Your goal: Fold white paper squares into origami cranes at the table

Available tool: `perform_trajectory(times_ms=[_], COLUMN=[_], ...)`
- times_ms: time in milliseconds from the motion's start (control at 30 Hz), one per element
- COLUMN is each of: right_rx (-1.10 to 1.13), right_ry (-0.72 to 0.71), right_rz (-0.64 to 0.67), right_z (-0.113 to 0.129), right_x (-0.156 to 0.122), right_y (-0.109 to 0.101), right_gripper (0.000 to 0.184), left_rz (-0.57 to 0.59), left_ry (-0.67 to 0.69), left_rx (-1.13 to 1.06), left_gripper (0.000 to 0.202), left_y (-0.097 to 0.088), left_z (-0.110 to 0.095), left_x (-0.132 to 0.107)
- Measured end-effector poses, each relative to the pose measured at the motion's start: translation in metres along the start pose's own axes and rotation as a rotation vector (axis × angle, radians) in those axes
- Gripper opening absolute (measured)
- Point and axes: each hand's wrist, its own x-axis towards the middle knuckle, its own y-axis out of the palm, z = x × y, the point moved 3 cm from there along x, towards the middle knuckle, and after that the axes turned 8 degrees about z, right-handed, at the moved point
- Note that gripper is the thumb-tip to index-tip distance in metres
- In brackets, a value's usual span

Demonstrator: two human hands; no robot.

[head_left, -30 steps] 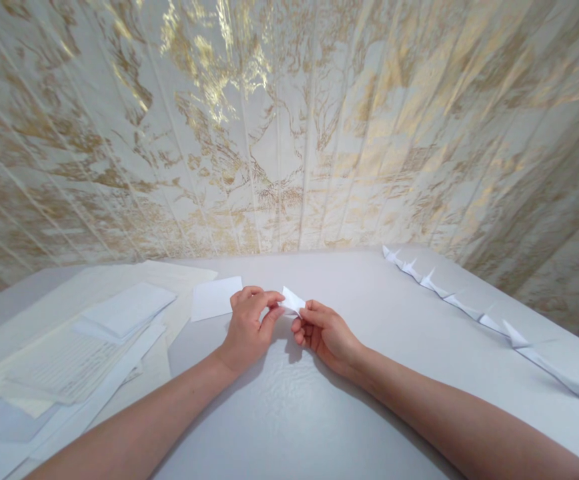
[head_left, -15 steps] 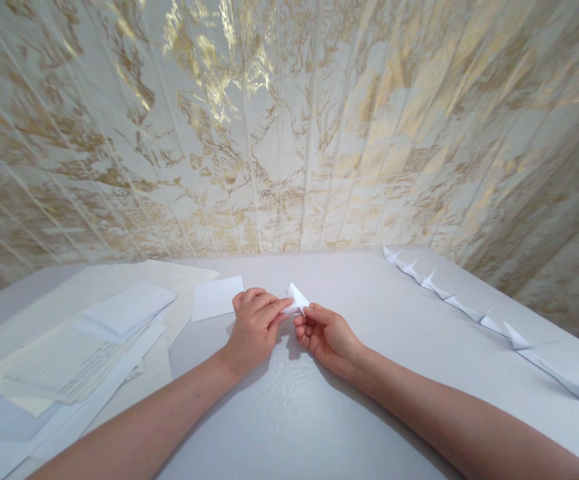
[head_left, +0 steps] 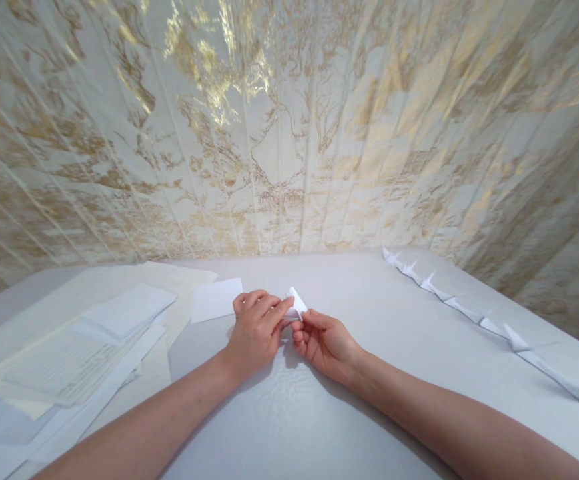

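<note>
A small folded piece of white paper (head_left: 297,303) is held up between my hands above the middle of the table. Its pointed tip sticks up above the fingers. My left hand (head_left: 259,327) grips it from the left, with the index finger laid across its face and the thumb below. My right hand (head_left: 327,343) pinches its right corner between thumb and index finger, the other fingers curled in. The fingers hide the lower part of the paper. Just behind my left hand lies a flat white sheet (head_left: 214,300).
On the left of the pale table (head_left: 249,427) are overlapping papers (head_left: 64,363), some with writing, and a stack of white sheets (head_left: 129,310). Several folded paper cranes (head_left: 517,339) stand in a row along the right edge. A gold-patterned curtain (head_left: 279,133) hangs behind the table.
My left index finger has moved up and right onto the face of the folded paper. My right hand has shifted very slightly left and down, still pinching the corner.
</note>
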Motion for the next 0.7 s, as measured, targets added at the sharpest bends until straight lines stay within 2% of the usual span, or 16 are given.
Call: perform_trajectory(times_ms=[167,233,300,400,467,600,700], right_rx=[-0.067,-0.137,-0.236,-0.421,-0.529,-0.597,-0.672], right_ry=[-0.001,-0.044,-0.151,-0.340,-0.408,-0.422,-0.405], right_rz=[0.031,0.028,-0.003,-0.061,-0.079,-0.040,-0.007], right_z=[-0.0026,-0.0029,-0.0010,0.0039,0.0059,0.0058,0.0057], right_x=[-0.0012,-0.0020,-0.0026,-0.0035,-0.0033,-0.0014,0.0010], right_y=[0.0003,-0.0005,-0.0025,-0.0055,-0.0065,-0.0071,-0.0091], right_gripper=[0.016,0.011,0.013,0.029,0.031,0.028,0.024], left_rz=[-0.013,-0.026,-0.029,-0.022,-0.022,-0.036,0.007], left_ry=[0.065,0.077,0.082,0.082,0.077,0.048,-0.025], left_rx=[0.100,0.099,0.089,0.068,0.038,-0.064,-0.157], left_gripper=[0.029,0.029,0.031,0.033,0.033,0.029,0.024], left_y=[-0.0013,-0.0032,-0.0047,-0.0062,-0.0071,-0.0085,-0.0058], left_z=[-0.0016,-0.0016,-0.0017,-0.0024,-0.0030,-0.0042,-0.0027], left_x=[0.0004,0.0007,0.0008,0.0008,0.0009,0.0013,0.0017])
